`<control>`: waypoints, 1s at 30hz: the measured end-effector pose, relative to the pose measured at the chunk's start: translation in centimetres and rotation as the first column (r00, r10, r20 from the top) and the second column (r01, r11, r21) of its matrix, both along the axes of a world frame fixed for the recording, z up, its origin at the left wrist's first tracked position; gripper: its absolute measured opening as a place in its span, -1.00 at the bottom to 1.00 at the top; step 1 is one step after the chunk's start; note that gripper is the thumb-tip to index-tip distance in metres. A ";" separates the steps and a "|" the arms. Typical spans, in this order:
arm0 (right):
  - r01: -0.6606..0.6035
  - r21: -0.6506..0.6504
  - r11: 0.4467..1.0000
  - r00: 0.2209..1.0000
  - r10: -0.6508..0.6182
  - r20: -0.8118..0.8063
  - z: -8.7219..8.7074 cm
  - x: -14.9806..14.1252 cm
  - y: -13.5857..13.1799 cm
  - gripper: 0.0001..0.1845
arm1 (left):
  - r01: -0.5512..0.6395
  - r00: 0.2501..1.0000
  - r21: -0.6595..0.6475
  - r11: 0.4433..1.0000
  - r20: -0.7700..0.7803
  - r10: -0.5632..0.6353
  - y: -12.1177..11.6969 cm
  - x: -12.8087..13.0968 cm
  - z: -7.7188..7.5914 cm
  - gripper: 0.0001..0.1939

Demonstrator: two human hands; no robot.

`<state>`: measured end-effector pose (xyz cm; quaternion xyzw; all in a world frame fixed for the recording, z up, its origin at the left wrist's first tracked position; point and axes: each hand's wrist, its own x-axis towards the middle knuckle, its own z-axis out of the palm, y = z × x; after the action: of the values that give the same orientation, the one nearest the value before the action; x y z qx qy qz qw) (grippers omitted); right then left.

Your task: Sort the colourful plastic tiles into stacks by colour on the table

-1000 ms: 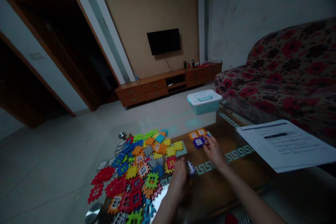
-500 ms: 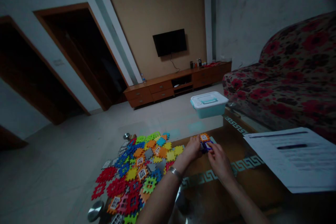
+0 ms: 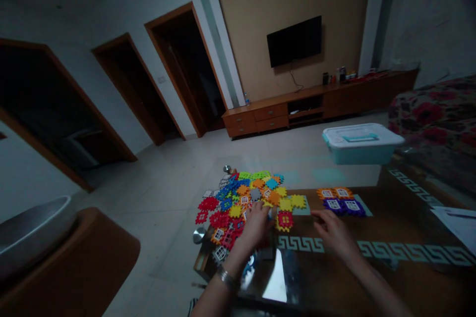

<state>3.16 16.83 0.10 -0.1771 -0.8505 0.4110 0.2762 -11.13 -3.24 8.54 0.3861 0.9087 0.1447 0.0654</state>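
Note:
My left hand reaches into a spread of colourful interlocking plastic tiles, its fingers bent down. A pale greyish bit shows by the fingertips; I cannot make out what it is. My right hand is over the glass table, fingers loosely curled with a gap to the thumb and nothing visible between them. Just beyond it lie two orange window tiles and two purple window tiles, side by side in a block. Between my hands sits a red window tile, with yellow tiles behind it.
A teal storage box with a white lid stands at the table's far right. Papers lie at the right edge. Metal table fittings show at the left. Beyond are a TV cabinet and a floral sofa.
My view has swung left. Both hands have let go of the orange and purple tiles, which now lie on the table. My left hand has moved left into the tile pile.

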 end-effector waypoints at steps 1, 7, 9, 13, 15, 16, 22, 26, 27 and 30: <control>-0.055 0.020 0.998 0.998 0.054 0.035 -0.1 -0.4 -1.0 -0.70 | -0.074 0.997 -0.009 0.997 0.009 0.074 -2.0 -0.9 0.2 -0.61; -0.301 0.119 0.946 0.928 0.263 0.263 -0.2 -2.3 -7.4 -0.62 | -0.446 0.891 -0.090 0.890 -0.137 0.433 -10.5 -5.4 0.1 -0.67; -0.361 0.144 0.921 0.913 0.317 0.259 0.4 -3.0 -9.5 -0.47 | -0.461 0.885 -0.072 0.885 -0.117 0.452 -11.8 -5.8 -0.2 -0.65; -0.405 0.176 0.897 0.900 0.357 0.251 1.4 -5.0 -12.9 -0.36 | -0.395 0.919 -0.052 0.917 -0.018 0.395 -12.5 -4.9 0.0 -0.61; -0.379 0.195 0.905 0.910 0.326 0.257 1.3 -6.3 -14.0 -0.35 | -0.279 0.959 -0.037 0.959 0.048 0.281 -12.3 -4.0 0.3 -0.52; -0.359 0.209 0.909 0.917 0.303 0.258 1.2 -7.0 -14.4 -0.36 | -0.214 0.973 -0.040 0.976 0.080 0.217 -12.0 -3.5 0.4 -0.47; -0.247 0.293 0.924 0.956 0.182 0.230 0.3 -9.5 -14.4 -0.50 | -0.086 0.983 -0.154 0.984 0.149 0.109 -10.2 -1.6 0.1 -0.37; -0.177 0.329 0.927 0.970 0.109 0.216 0.6 -9.6 -13.0 -0.49 | -0.148 0.979 -0.123 0.981 0.124 0.163 -9.9 -1.7 -0.3 -0.32; -0.152 0.338 0.929 0.973 0.079 0.219 0.8 -9.6 -12.7 -0.46 | -0.163 0.977 -0.099 0.982 0.123 0.175 -9.9 -1.9 -0.4 -0.31; -0.074 0.368 0.927 0.974 -0.013 0.228 1.2 -9.3 -11.8 -0.42 | -0.235 0.967 0.011 0.972 0.105 0.233 -10.2 -2.5 -0.7 -0.32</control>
<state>-6.11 5.02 1.33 -0.1534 -0.9418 0.2227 0.1997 -13.68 -13.43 7.80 0.2689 0.9416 0.1817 0.0899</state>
